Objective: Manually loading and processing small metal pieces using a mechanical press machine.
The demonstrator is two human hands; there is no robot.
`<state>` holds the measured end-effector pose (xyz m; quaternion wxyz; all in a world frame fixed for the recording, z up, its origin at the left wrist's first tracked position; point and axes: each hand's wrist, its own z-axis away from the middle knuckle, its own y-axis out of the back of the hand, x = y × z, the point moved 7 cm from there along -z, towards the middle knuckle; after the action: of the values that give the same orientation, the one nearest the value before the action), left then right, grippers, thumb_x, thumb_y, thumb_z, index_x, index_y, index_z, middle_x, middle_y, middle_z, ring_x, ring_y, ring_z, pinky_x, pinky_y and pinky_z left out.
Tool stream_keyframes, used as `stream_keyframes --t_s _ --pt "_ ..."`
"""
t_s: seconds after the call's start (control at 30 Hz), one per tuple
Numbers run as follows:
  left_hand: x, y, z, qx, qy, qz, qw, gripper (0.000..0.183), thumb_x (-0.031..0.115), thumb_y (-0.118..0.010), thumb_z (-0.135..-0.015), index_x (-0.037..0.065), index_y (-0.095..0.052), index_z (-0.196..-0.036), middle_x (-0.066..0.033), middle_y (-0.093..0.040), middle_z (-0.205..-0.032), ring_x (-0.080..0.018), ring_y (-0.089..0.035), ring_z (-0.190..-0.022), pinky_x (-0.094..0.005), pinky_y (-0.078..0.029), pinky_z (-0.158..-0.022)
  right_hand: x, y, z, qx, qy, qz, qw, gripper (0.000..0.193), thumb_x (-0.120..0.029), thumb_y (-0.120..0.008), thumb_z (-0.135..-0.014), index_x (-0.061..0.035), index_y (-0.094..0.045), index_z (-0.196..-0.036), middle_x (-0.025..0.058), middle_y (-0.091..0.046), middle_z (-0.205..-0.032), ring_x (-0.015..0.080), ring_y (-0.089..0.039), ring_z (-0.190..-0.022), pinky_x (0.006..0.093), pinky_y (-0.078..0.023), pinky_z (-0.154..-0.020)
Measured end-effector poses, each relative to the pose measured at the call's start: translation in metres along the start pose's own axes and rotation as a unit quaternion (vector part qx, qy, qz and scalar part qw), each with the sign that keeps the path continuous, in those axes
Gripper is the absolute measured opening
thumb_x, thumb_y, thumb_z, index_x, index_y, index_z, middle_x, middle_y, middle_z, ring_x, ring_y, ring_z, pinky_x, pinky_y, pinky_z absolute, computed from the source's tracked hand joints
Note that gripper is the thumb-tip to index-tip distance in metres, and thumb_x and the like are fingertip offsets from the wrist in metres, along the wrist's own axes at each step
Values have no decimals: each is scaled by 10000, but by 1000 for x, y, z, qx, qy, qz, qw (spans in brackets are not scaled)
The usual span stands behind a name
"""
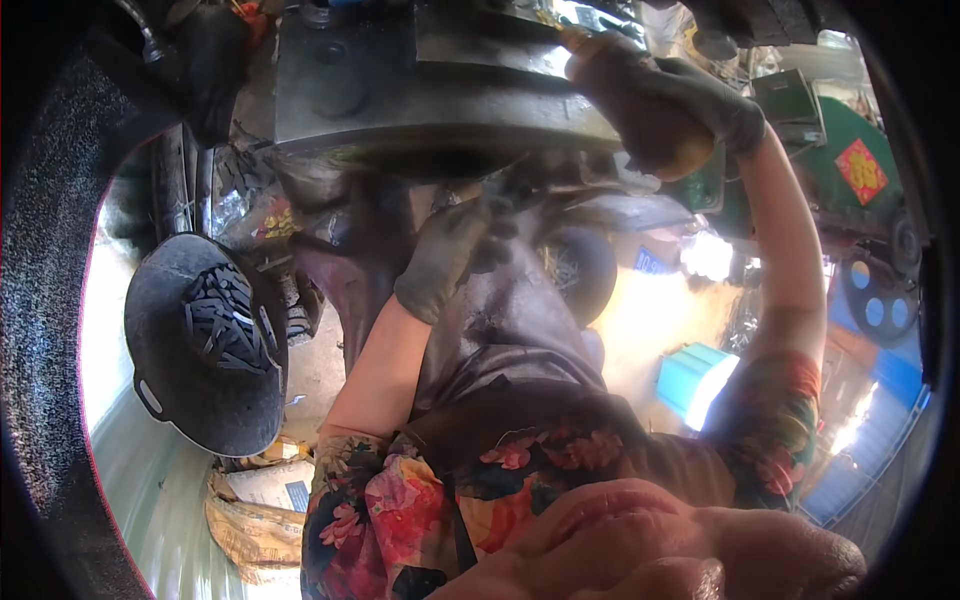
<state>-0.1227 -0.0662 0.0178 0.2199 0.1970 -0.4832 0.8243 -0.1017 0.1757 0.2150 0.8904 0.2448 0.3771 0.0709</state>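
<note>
My right hand (728,108), in a dark grey glove, is wrapped round a dark brown bottle (640,100). The bottle lies tilted, its yellowish narrow end toward the upper left, over the right part of a grey metal machine table (350,105). My left hand (445,255), gloved too, is in front of the table's near edge, above the dark apron (510,315) on my lap. Its fingers are curled; whether anything lies in them is hidden.
On the left a black bucket (190,405) holds several dark metal strips (225,315). Below it lies a torn brown carton (255,520). A round dark container (590,270) with small pieces is beyond my lap. A turquoise box (690,375) and green machinery (830,150) stand right.
</note>
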Motion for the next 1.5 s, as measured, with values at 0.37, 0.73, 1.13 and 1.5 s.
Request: stream_keyframes --t_s 0.37,0.73,1.13,1.5 --pt "-3 4 0 -3 8 13 1000 413 343 -526 -955 -15 -570 -1157 -82 -671 -929 -112 -629 -698 -224 -508 -621 4 -1 -7 -29 54 27 998 396 -291 -579 -911 41 -563 -1128 51 -620 -968 88 -586 -846 235 -492 -724" --pt "-3 6 1 -6 1 12 1000 434 329 -528 -952 -20 -533 -1210 -101 -671 -968 -132 -640 -748 -242 -517 -640 6 2 -17 21 -12 -27 999 386 -271 -594 -903 34 -560 -1136 51 -624 -976 99 -594 -866 239 -496 -756" --pt "0 12 5 10 -24 12 1000 402 302 -513 -964 7 -526 -1237 -99 -667 -977 -129 -642 -759 -242 -522 -655 -2 -19 -13 -30 9 -34 999 446 -301 -633 -873 34 -548 -1155 76 -616 -1015 118 -591 -889 241 -494 -772" --pt "-13 13 2 44 -6 7 999 370 278 -530 -955 45 -510 -1241 -54 -638 -972 -83 -571 -677 -173 -436 -517 239 26 91 310 211 -256 891 629 -195 -669 -783 6 -427 -1327 54 -547 -1216 163 -491 -1155 334 -354 -1030"
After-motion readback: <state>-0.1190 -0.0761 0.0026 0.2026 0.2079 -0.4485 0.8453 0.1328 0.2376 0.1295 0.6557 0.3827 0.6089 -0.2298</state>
